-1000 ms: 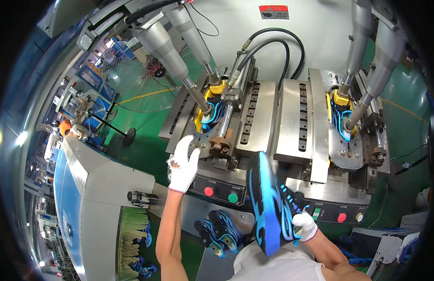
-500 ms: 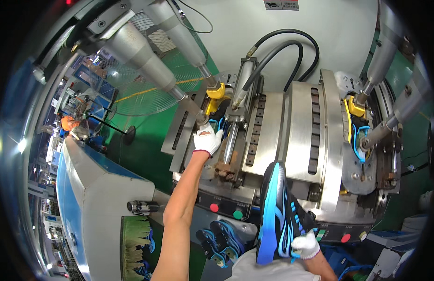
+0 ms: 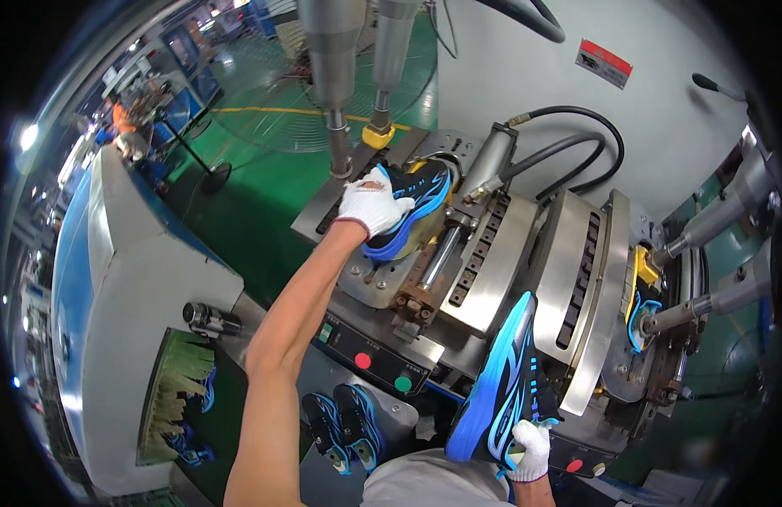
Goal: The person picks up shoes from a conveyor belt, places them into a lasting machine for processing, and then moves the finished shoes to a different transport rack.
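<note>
My left hand [image 3: 370, 203], in a white work glove with a worn patch on its back, grips a black and blue sneaker [image 3: 420, 190] at the left press station. That sneaker rests tilted above the metal base plate [image 3: 370, 281], and the hand hides part of its upper. Low in front of me, my right hand [image 3: 530, 450], also gloved, is closed on the heel end of another black sneaker [image 3: 501, 384]. Its blue sole faces left and its toe points up toward the machine.
Press rods [image 3: 333, 84] stand over the left station. At the right station, rods [image 3: 703, 308] bear on a shoe [image 3: 638, 313]. Two sneakers [image 3: 344, 427] lie on a ledge below the push buttons [image 3: 362, 361]. A strip-curtained opening [image 3: 159, 406] is at lower left, a fan [image 3: 281, 76] beyond.
The left station's press rods have lifted off, and the sneaker there has come into my left hand's grip. My view has shifted left. The right hand still holds its sneaker.
</note>
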{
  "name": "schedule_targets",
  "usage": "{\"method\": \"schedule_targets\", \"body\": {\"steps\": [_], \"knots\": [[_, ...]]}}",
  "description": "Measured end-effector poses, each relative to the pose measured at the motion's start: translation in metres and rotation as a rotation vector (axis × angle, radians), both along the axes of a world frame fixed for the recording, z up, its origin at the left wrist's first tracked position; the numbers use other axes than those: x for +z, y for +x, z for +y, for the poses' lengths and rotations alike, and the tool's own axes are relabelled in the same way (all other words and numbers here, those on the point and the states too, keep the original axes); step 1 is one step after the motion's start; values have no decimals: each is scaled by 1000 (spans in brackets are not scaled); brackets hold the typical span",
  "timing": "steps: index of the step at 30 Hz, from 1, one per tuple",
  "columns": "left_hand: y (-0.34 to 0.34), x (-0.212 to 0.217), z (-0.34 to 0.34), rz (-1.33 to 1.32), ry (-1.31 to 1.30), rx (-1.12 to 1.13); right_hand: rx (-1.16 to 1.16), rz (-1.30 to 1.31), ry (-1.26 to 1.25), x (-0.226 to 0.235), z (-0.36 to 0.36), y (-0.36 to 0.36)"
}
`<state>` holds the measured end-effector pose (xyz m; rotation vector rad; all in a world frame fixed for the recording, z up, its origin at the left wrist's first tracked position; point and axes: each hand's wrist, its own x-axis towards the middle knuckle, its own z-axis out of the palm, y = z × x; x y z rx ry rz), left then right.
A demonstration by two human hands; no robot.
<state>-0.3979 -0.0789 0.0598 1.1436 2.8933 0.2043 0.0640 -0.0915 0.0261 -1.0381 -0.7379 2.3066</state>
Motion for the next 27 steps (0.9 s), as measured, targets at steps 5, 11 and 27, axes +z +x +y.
{"method": "schedule_targets", "body": {"steps": [5,11,27], "knots": [[74,25,-158,-79,512,132,42,120,75,-32,24,-74],[165,-78,-381,-67,193,601,333,335,85,10,59,-322],[458,-304,-467,-154,330,1655,531,-1118,1358,-144,170,-504]]}}
